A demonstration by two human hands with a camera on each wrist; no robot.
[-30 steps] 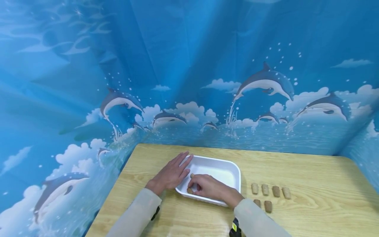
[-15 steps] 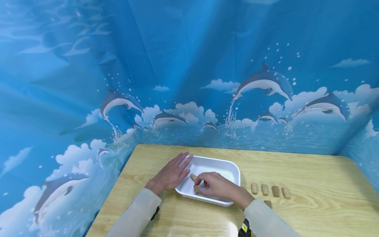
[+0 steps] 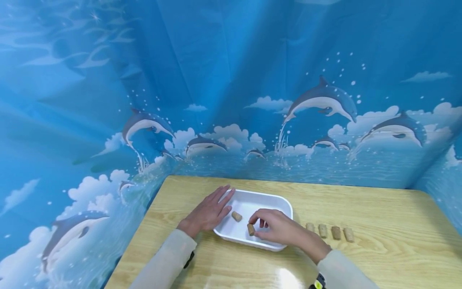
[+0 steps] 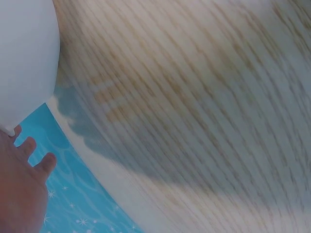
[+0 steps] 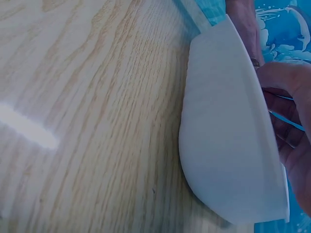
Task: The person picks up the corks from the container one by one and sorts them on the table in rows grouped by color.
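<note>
My right hand [image 3: 276,226] is over the white tray [image 3: 285,204], pinching a brown cork [image 3: 250,229] between thumb and fingertips. To the left of it, a tan cork [image 3: 236,216] lies on its side on the tray floor. My left hand [image 3: 207,212] rests along the tray's left rim with its fingers straight. In the left wrist view, fingers [image 4: 46,165] show at the edge beside the white tray wall [image 4: 24,53]. The right wrist view shows the tray wall [image 5: 228,131] hiding the fingertips and cork, with part of the right hand [image 5: 291,107] beyond.
On the wooden table [image 3: 390,224], several corks stand in a row right of the tray, among them a brown cork [image 3: 336,233] and a tan cork [image 3: 348,235]. The right forearm covers the table in front of that row. A blue dolphin-print backdrop [image 3: 231,100] surrounds the table.
My right hand has moved right across the tray with the brown cork, leaving the tan cork in plain view. My right forearm now covers the brown corks in the front row. The left hand stays put.
</note>
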